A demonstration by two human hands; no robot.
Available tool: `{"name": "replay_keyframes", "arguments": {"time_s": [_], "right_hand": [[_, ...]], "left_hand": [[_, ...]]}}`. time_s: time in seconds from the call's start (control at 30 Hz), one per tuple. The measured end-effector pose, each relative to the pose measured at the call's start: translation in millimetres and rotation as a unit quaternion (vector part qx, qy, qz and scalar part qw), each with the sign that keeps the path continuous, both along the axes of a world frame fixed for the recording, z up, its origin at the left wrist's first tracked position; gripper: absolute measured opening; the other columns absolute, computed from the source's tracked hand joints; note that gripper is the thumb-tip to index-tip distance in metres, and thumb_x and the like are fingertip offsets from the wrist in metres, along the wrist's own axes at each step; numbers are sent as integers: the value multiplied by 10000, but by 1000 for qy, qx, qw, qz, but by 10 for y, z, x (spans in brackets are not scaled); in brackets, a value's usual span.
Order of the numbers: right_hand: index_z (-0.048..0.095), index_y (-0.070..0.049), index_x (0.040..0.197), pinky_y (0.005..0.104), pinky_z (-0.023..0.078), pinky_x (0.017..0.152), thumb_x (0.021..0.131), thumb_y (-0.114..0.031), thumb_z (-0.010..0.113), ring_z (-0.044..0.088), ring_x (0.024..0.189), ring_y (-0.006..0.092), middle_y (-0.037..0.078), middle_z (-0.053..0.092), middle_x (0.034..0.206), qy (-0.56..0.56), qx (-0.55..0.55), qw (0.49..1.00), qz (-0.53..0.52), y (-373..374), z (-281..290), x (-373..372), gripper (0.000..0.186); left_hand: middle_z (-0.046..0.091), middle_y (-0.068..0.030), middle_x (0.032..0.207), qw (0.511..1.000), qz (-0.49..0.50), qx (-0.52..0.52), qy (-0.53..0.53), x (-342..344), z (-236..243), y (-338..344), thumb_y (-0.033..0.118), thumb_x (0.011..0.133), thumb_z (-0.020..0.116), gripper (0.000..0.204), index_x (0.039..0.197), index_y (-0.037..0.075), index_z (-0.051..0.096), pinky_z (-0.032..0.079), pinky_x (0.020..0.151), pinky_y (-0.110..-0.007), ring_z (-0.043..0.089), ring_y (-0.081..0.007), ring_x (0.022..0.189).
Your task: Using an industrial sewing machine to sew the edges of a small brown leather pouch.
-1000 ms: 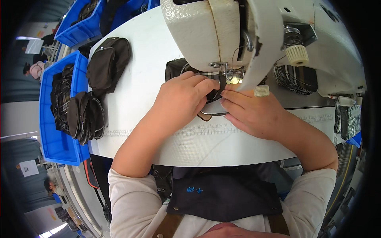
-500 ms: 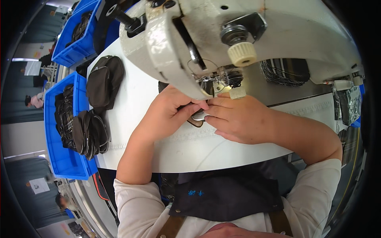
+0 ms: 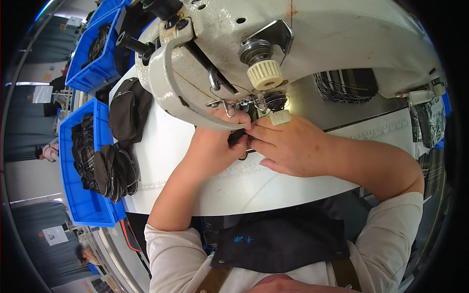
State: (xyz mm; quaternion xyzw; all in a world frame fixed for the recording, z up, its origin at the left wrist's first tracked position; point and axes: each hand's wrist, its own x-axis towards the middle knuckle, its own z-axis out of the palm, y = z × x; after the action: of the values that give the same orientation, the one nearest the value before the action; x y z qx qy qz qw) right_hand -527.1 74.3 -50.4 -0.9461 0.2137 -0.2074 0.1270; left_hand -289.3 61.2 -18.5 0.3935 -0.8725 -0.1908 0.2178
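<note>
Both hands meet beneath the head of a white sewing machine point(image 3: 234, 53), close to its needle area. My left hand point(image 3: 215, 146) is closed, its thumb and fingers pinching a small dark fabric piece point(image 3: 236, 136) with a lighter edge. Part of that hand lies behind the machine's curved guard. My right hand point(image 3: 290, 149) rests palm down at the other side of the piece. Its fingers are stretched toward the left fingertips, the thumb a little apart on the table. Most of the piece is hidden by the fingers, and the needle tip cannot be made out.
Dark pouches point(image 3: 129, 110) and a stack of dark pieces point(image 3: 116, 171) lie left, beside a blue bin point(image 3: 93, 210) of plaid fabric. Another blue bin point(image 3: 93, 75) stands behind. Striped fabric pieces point(image 3: 346, 85) are piled under the machine arm. A ruler strip point(image 3: 376, 129) crosses the white table.
The view has shifted, so the machine head sits differently in the picture. Both hands stay at the fabric piece, with the left fingers more curled. Less of its light edge shows.
</note>
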Motion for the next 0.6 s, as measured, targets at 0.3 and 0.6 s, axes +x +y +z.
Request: {"name": "replay_keyframes", "arguments": {"time_s": [0.3,0.6], "right_hand": [[718,-38,1013,390,498,950,853,-234,753,642,1075,247,103,708,1163,-53,-51,997,-4,-22,-43,12,256],[736,-10,1036,364,511,864,855,-170,691,645,1026,225,87,723,1077,-33,-101,994,-23,46,-26,40,246]], "left_hand": [[646,-48,952,973,32,-203,-108,-92,26,30,56,698,809,342,1012,133,698,524,720,-440,659,-298,878],[710,-18,963,965,12,-259,-47,-102,-59,-25,43,633,835,290,911,87,766,522,692,-365,671,-249,849]]}}
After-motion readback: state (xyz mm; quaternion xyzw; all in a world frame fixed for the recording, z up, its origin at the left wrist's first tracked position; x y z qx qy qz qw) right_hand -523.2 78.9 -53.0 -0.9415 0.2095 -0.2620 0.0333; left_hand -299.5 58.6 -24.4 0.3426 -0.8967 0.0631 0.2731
